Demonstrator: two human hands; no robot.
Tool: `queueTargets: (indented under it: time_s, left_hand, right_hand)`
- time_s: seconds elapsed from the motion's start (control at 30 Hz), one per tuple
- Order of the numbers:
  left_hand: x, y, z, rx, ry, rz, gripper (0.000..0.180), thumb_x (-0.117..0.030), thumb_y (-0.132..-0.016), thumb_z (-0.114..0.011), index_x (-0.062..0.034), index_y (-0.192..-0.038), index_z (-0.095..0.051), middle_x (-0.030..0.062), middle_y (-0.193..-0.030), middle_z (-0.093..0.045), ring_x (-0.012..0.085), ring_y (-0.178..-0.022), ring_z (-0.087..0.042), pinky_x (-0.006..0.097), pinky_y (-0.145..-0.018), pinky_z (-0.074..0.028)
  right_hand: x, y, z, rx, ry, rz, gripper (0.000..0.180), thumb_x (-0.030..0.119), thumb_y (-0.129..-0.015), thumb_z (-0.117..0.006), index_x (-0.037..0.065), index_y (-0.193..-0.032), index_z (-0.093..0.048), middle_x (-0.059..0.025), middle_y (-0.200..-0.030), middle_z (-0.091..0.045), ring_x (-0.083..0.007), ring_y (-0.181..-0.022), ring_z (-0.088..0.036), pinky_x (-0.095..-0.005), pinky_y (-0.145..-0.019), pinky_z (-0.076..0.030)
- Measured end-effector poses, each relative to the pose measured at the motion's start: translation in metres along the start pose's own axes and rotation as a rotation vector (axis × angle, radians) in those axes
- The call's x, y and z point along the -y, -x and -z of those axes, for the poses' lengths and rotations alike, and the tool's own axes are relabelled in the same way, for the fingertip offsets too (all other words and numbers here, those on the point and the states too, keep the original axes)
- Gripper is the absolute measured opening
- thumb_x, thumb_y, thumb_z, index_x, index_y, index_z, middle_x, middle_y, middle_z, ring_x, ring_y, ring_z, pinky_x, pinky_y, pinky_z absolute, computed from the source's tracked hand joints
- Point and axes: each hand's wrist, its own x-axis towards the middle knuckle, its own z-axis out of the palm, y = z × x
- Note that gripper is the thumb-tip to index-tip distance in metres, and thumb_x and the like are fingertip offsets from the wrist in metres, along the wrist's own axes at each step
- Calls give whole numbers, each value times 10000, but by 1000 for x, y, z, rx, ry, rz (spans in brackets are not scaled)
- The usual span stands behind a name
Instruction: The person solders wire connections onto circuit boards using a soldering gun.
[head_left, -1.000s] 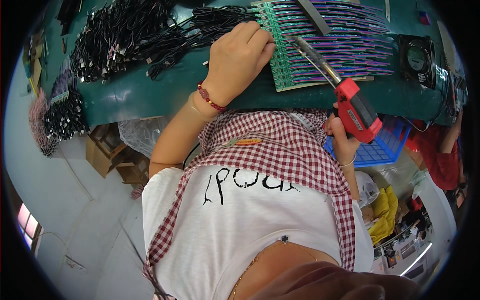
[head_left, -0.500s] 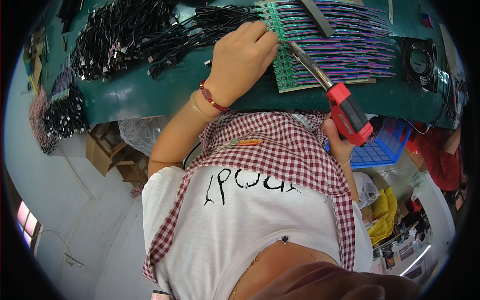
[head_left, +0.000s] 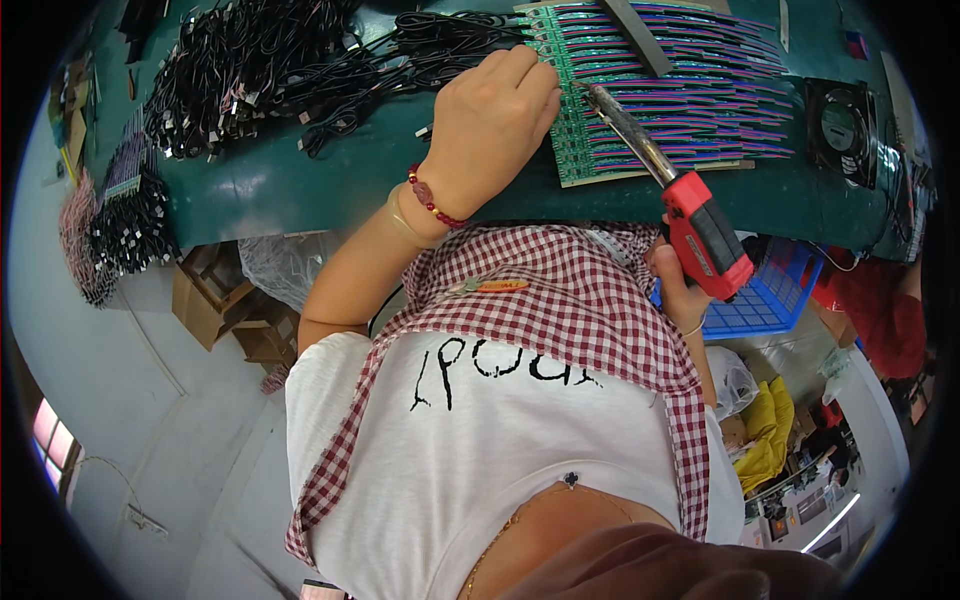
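A red and black soldering iron [head_left: 705,235] is gripped from below by my right hand [head_left: 682,292]. Its metal barrel slants up to the left, and the tip is close to the green circuit boards [head_left: 570,125]. Rows of purple, blue and dark wires [head_left: 690,125] run rightward from those boards. My left hand [head_left: 497,115] is closed at the boards' left edge, back of the hand toward me. Whatever its fingertips pinch is hidden behind the fingers. Black cables [head_left: 440,70] lie just left of this hand.
A large heap of black cables [head_left: 250,80] covers the table's left part. A grey bar [head_left: 637,35] lies across the wires. At the right end stands a black fan [head_left: 840,130]. A blue basket [head_left: 765,290] is below the table edge, with cardboard boxes [head_left: 215,300] at lower left.
The soldering iron and my right hand have shifted slightly right and down, with the tip a little farther from my left fingers. My left hand has moved slightly right and down, still closed.
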Motion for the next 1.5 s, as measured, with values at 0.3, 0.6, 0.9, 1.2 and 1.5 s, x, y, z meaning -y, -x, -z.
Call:
queueTargets:
  time_s: [0.3,0.6,0.9,1.2,1.5]
  left_hand:
    - [-1,-1,2,9,-7,-3,112,-70,-686,-658,-72,-703,-547,37,-666,-494,190,-598,-540,296,-507,-439]
    - [1,-5,5,57,-31,-4,106,-81,-693,-650,-77,-710,-545,35,-676,-499,193,-617,-546,297,-519,-443]
    - [-2,-9,9,129,-78,4,97,-84,-698,-631,-79,-724,-537,38,-692,-509,197,-645,-557,300,-535,-456]
    - [-6,-14,13,176,-120,3,87,-99,-705,-622,-77,-729,-542,41,-699,-518,203,-669,-565,310,-562,-466]
    - [-6,-14,12,196,-141,5,78,-99,-708,-617,-77,-732,-547,43,-699,-525,205,-669,-569,313,-564,-467]
  right_hand:
    - [-4,2,-2,-22,-8,26,308,-7,-832,-557,-50,-1128,-484,-65,-732,-546,-110,-608,-489,-243,-573,-405]
    - [-9,11,3,-18,-108,-111,234,33,-804,-615,-22,-1020,-543,-54,-781,-567,-117,-679,-525,-255,-617,-428]
    - [-16,16,0,-59,1,-68,289,19,-739,-686,0,-1015,-599,-63,-891,-617,-146,-765,-581,-279,-683,-472]
    - [-6,12,-3,-66,-29,-83,235,14,-755,-668,-3,-979,-598,-54,-853,-612,-131,-749,-573,-274,-672,-466]
    - [-5,10,-1,-87,-89,-57,356,48,-832,-565,-58,-1158,-469,-63,-664,-510,-113,-554,-457,-248,-535,-388]
